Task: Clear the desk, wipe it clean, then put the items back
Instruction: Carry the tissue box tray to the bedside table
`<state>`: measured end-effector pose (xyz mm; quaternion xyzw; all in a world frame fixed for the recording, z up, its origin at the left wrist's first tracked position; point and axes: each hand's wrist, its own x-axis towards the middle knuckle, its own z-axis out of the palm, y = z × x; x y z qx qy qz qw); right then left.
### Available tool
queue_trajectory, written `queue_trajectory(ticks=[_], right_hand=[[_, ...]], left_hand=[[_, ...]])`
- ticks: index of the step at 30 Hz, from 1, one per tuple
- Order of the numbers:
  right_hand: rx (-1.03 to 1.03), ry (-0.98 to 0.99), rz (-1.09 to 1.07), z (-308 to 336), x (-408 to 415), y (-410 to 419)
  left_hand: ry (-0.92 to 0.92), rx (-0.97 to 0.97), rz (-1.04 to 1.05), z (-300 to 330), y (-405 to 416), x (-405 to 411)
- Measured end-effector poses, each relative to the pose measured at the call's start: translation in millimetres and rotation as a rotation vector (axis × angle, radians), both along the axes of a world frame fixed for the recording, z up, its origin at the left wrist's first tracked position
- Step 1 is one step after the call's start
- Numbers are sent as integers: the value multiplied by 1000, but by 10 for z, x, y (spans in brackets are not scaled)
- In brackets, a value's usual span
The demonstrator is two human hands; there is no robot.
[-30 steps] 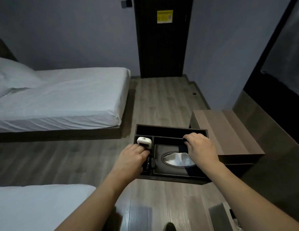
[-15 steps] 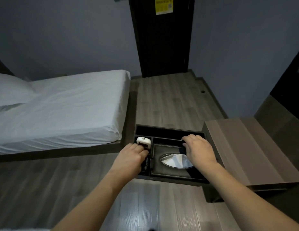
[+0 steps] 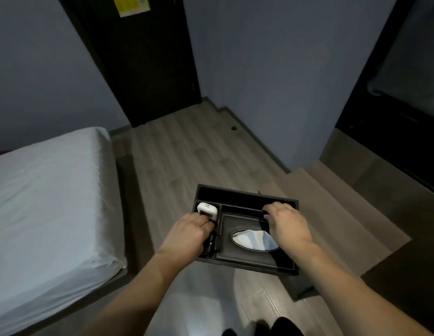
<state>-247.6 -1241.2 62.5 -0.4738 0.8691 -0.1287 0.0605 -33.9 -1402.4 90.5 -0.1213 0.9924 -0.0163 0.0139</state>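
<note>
I see both hands carrying the dark tray (image 3: 245, 197) level above the floor, beside the desk (image 3: 337, 214). Left hand (image 3: 189, 235) curls over its left compartment by the white remote (image 3: 207, 210); right hand (image 3: 287, 223) hooks an inner divider. Two-point hold likely keeps the tissues (image 3: 254, 240) steady.

Left hand (image 3: 189, 235) covers the white remote's (image 3: 207, 210) near end and the tray (image 3: 245, 197) edge it grips. Right hand (image 3: 287, 223) hides the tissue opening's (image 3: 253, 240) right part. Yellow door notice (image 3: 133, 4) cut off at top, text unreadable.

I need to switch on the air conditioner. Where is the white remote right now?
The white remote sits in the left compartment of the dark tray, under the left hand's fingertips, left of the tissue box.
</note>
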Motion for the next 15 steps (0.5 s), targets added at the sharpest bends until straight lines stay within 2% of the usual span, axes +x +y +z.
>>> queue_trajectory(ticks=[6,15], right_hand=[[48,-47,-204,-126,-864,-147],[48,-148,-511,-403,-1928,-59]], left_hand=[[-9,-7,-226,-84,-550,-1269],[-140,14,-494,-275,-899,-3036]])
